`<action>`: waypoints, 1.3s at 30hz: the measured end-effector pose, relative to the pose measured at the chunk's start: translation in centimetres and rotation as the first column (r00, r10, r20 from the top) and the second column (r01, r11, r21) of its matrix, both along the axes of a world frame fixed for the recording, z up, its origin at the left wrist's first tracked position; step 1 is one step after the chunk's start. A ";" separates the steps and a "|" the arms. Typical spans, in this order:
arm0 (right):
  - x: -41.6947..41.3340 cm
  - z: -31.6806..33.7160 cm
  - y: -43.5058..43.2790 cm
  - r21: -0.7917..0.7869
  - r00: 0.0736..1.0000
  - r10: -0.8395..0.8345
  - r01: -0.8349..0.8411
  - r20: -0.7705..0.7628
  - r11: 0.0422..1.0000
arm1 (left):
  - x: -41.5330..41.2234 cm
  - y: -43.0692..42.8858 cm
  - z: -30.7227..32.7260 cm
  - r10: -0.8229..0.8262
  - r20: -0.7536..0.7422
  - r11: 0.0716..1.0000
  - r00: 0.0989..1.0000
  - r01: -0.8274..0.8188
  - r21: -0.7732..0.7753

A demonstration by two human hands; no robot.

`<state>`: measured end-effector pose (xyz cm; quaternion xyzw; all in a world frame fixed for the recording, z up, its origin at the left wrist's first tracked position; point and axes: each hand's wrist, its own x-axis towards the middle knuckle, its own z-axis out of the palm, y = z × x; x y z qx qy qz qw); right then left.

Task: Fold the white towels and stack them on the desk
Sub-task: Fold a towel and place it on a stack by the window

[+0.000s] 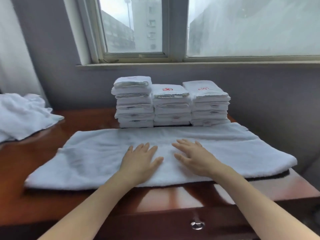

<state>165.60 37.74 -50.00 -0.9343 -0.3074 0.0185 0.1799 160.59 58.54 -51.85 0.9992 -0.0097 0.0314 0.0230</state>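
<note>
A long white towel (97,153) lies spread across the front half of the dark red-brown worktop (52,196), laid flat and doubled over on itself, its near edge thick and rounded and its right end reaching the worktop's right edge. Both hands lie on its middle, palms down. The left hand (141,160) has its grip open, fingers straight and a little fanned, flat against the cloth. The right hand (194,157), just beside it, is likewise slack and flat, fingers spread and pointing up and to the left, holding nothing. Both forearms are bare and reach in from the bottom of the view. Just behind the towel's far edge, three piles of folded white towels stand side by side and touching: the left stack (134,103) is the tallest, the middle stack (171,108) the lowest, and the right stack (209,104) sits between the two in height (the top towels of the middle and right ones carry a small red embroidered mark). At the far left a loose heap of towels (22,116) lies crumpled, one corner draped over the worktop's edge. Below the front edge a drawer shows a round metal knob (197,225). Behind everything rises a grey wall, with a window (173,32) looking out on pale buildings.
</note>
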 end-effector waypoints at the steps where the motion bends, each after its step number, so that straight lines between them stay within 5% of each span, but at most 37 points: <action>1: -0.4 0.0 2.2 0.011 0.998 0.058 -0.058 0.009 0.998 | -0.7 1.9 -0.1 0.040 -0.007 0.999 0.999 -0.040 -0.003; 10: -2.9 -0.7 17.9 -0.009 0.940 0.332 -0.332 0.082 0.943 | -5.0 14.8 -1.2 0.329 -0.057 0.942 0.943 -0.332 -0.058; 23: -6.0 -2.3 23.5 -0.161 0.902 0.431 -0.422 0.022 0.892 | -11.2 19.7 -0.8 0.601 -0.149 0.798 0.785 -0.600 0.055; 27: -3.3 -0.6 24.4 -0.094 0.937 0.327 -0.317 0.122 0.944 | -10.2 21.4 0.6 0.676 -0.125 0.737 0.727 -0.672 0.077; 32: 1.7 0.0 25.2 -0.029 0.980 0.139 -0.136 0.143 0.990 | -4.7 21.6 1.2 0.482 0.060 0.875 0.874 -0.484 0.025; 39: 4.6 -1.9 25.1 0.054 0.982 0.108 -0.117 0.154 0.992 | 1.3 22.1 0.5 0.267 0.080 0.950 0.961 -0.248 -0.190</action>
